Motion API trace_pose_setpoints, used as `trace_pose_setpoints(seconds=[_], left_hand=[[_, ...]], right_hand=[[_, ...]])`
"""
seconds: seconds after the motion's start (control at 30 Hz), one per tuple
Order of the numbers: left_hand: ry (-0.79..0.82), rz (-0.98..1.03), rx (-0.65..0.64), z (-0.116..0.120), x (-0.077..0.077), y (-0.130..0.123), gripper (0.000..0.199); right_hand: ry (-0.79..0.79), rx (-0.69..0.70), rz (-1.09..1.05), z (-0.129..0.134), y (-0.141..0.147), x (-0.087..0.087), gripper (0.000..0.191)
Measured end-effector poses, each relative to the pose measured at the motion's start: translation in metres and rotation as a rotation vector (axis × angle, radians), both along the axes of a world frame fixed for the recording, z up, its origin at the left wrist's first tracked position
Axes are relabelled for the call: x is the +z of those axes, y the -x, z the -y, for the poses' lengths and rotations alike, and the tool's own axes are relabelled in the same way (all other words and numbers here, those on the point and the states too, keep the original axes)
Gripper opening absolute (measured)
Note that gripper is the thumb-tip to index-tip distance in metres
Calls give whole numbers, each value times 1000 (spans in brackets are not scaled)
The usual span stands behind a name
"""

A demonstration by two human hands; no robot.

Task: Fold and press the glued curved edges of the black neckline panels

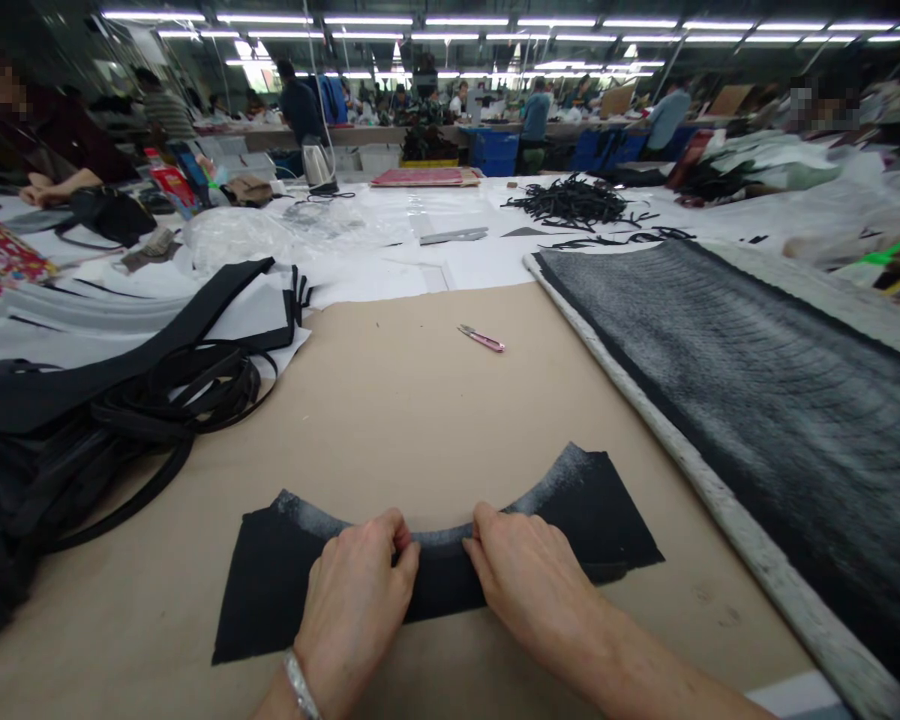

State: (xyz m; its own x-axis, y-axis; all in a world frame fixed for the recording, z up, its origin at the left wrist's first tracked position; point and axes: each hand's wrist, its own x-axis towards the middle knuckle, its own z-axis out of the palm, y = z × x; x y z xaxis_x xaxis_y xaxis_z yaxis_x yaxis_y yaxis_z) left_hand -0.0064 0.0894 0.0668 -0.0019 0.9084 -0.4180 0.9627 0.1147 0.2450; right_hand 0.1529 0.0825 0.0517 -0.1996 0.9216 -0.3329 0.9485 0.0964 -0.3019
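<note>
And it's 2 pinching grips, left hand (360, 590) and right hand (529, 575) on the black cloth's (262, 585) curved edge, spaced apart seemingly to keep it even, the cloth lying on brown paper (390, 400), snips (483, 339) beyond.

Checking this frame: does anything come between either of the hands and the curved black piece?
Nothing visible does. The left hand and the right hand both pinch the black piece directly at its curved far edge. The pink snips lie farther off on the brown sheet, outside that contact.
</note>
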Motion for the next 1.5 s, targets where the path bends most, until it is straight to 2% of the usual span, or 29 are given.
trace_pose_setpoints(seconds=[0.2, 0.37, 0.43, 0.5, 0.57, 0.67, 0.77, 0.83, 0.97, 1.07, 1.17, 1.27, 1.37, 1.5], left_hand=[[-1, 10, -6, 0, -4, 1, 18], [-4, -53, -16, 4, -5, -1, 17], [-35, -63, -13, 7, -6, -2, 13], [-147, -78, -47, 11, -8, 0, 9], [-369, -92, -144, 14, -14, 3, 7], [-715, 2, -401, 20, -27, 6, 22], [-906, 124, -676, 27, -43, 7, 37], [-974, 98, -767, 33, -52, 9, 39], [-926, 14, -826, 40, -64, 16, 37], [-933, -38, -839, 43, -71, 19, 41], [-940, -74, -840, 44, -75, 20, 45], [-937, -84, -864, 44, -75, 21, 45], [-939, -110, -883, 45, -74, 22, 45], [-932, -132, -868, 46, -74, 21, 43]], right_hand=[[15, 1, 32, 3, 3, 1, 18], [10, -7, 63, 5, 4, -5, 17], [-1, -9, 56, 6, 3, -5, 16], [-1, -7, 51, 5, 3, -3, 16], [10, -1, 55, 4, 2, 0, 15], [18, -1, 67, 3, 3, 4, 15], [20, -10, 63, 4, 5, 5, 15], [36, -12, 59, 4, 5, 7, 17], [44, 0, 63, 0, 0, 19, 18], [60, 81, 40, -9, -6, 32, 17], [99, 170, 26, -20, -10, 44, 17], [107, 194, 24, -28, -9, 52, 19], [111, 197, 30, -31, -6, 54, 20], [64, 187, 63, -29, -6, 45, 20]])
